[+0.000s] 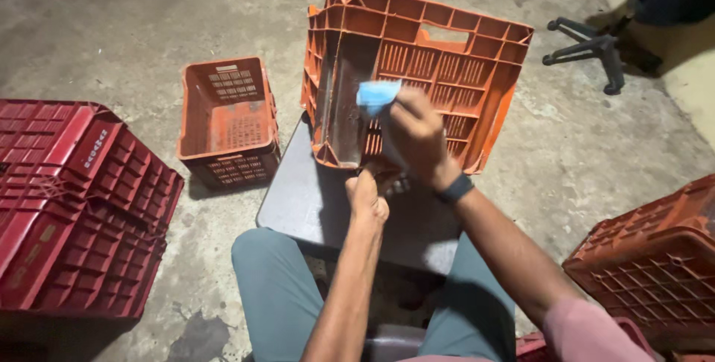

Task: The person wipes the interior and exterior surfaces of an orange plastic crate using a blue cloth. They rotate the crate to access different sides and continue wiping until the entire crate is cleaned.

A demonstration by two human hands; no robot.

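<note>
Right hand pinches a crumpled blue cloth against the ribbed, slotted wall of a tipped orange plastic crate, upper centre; left hand grips its lower rim. Crate rests on a smooth grey board. Small orange crate sits left of it, red crates at far left, chair base upper right.

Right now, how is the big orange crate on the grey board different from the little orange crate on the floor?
The large orange plastic crate is tipped on its side on the grey board; the small orange plastic crate stands upright on the concrete floor. The large one is held by the left hand while the right hand presses a blue cloth inside; the small one is untouched. Both have slotted walls.
</note>
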